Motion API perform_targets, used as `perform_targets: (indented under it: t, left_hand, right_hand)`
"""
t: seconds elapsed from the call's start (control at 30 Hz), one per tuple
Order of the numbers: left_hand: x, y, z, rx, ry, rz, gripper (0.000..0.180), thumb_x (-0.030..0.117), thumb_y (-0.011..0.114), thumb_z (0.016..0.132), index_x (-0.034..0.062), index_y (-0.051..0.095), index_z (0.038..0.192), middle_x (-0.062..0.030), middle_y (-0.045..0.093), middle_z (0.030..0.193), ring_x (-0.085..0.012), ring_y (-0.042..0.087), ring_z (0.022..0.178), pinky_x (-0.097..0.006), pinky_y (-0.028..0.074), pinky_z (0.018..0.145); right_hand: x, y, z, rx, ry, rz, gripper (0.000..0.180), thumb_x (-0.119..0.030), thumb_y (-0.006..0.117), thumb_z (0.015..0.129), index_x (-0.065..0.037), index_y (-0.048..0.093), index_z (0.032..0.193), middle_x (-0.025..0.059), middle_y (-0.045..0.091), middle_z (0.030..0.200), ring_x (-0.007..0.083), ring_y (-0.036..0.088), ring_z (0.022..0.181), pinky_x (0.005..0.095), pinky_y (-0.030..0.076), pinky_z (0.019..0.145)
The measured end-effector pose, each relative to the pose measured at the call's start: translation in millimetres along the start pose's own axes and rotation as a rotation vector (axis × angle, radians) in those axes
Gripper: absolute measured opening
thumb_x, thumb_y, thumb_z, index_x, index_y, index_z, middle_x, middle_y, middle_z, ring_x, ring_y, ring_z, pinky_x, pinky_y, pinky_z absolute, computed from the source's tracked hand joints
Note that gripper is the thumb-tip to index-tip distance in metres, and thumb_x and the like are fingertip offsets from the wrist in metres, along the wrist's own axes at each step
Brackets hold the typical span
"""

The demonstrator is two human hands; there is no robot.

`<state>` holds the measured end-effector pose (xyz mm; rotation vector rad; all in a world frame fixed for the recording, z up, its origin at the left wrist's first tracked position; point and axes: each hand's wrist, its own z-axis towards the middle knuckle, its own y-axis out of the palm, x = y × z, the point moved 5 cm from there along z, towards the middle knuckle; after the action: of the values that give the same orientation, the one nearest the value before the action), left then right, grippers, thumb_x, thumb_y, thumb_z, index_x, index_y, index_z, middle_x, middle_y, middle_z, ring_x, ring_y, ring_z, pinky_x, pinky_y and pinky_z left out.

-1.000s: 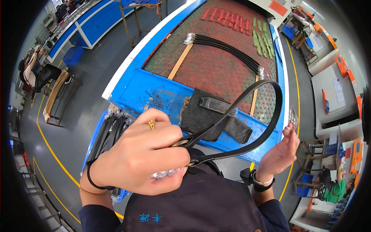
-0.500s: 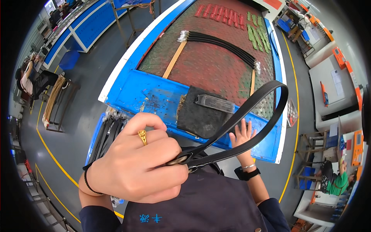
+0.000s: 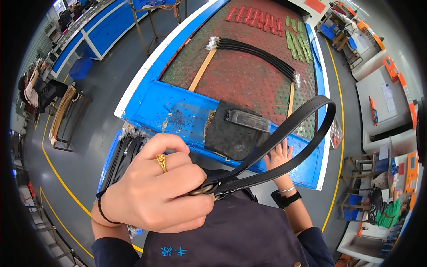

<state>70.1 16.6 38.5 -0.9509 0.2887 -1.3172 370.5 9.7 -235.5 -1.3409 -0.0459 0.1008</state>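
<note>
Large in front of me, my left hand (image 3: pixel 164 187) is closed in a fist around the ring end of a black strap (image 3: pixel 318 142). Its loop arcs up to the right, and a dull brass-coloured ring (image 3: pixel 202 190) pokes out beside my fingers. Behind the loop, my right hand (image 3: pixel 279 162) lies with fingers spread at the near edge of a blue tray (image 3: pixel 153 100), partly covered by the strap. On the tray is a dark pad (image 3: pixel 231 140) with a clear plastic case (image 3: pixel 248 120) on top.
Several black straps with wrapped ends (image 3: pixel 258 55) span two wooden strips (image 3: pixel 202 69) on the worn table (image 3: pixel 249 84). Red pieces (image 3: pixel 255 20) and green pieces (image 3: pixel 298 44) lie farther back. More black straps (image 3: pixel 126 153) fill a blue bin at left. People sit at both sides.
The strap loop has shifted slightly right and down. My left hand keeps its grip with a slight turn, and my right hand stays at the tray edge.
</note>
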Motion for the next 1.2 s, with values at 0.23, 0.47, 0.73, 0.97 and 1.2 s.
perform_targets:
  t: [0.23,0.47,0.73,0.97,1.2]
  left_hand:
    - [-15,-1,0,-0.025,-0.173,-0.244,0.012,0.005,0.065,0.062,0.0083,0.056,0.069,-0.0020,0.046,0.068,-0.0185,0.046,0.057,-0.032,0.040,0.065]
    - [-64,54,-37,0.191,-0.966,-1.389,0.014,0.017,0.050,0.087,0.0046,0.050,0.080,-0.0017,0.049,0.065,-0.0083,0.042,0.055,-0.023,0.034,0.053]
    - [-52,73,-34,-0.016,-1.108,-1.904,0.021,0.022,0.040,0.093,0.0067,0.048,0.082,-0.0011,0.045,0.060,-0.0075,0.034,0.041,-0.025,0.031,0.047]
    - [-44,73,-42,-0.029,-1.153,-2.073,0.029,0.028,0.035,0.095,0.0088,0.048,0.077,0.0003,0.044,0.052,-0.0089,0.034,0.035,-0.025,0.029,0.044]
    - [-38,70,-39,0.005,-1.105,-2.147,0.035,0.031,0.031,0.096,0.0080,0.052,0.080,-0.0011,0.046,0.053,-0.0115,0.039,0.036,-0.025,0.030,0.045]
  right_hand:
    - [-16,-44,10,0.078,0.013,0.217,0.024,-0.018,0.062,0.078,0.000,0.063,0.093,0.0161,0.053,0.119,0.0354,0.040,0.120,0.0504,0.027,0.101]
    - [-61,-168,13,0.401,-0.277,0.564,0.020,-0.025,0.070,0.073,-0.010,0.063,0.083,0.0115,0.056,0.106,0.0290,0.051,0.106,0.0489,0.029,0.099]
    - [-107,-197,65,0.399,-0.400,0.262,0.037,-0.031,0.075,0.062,-0.024,0.065,0.097,0.0080,0.039,0.131,0.0317,0.025,0.129,0.0529,0.006,0.106]
    - [-118,-201,78,0.406,-0.497,0.195,0.040,-0.025,0.073,0.060,-0.019,0.065,0.099,0.0026,0.046,0.121,0.0260,0.037,0.119,0.0562,0.015,0.104]
    - [-131,-196,78,0.390,-0.594,0.217,0.031,-0.024,0.073,0.059,-0.016,0.067,0.089,0.0016,0.051,0.112,0.0231,0.044,0.114,0.0570,0.019,0.102]
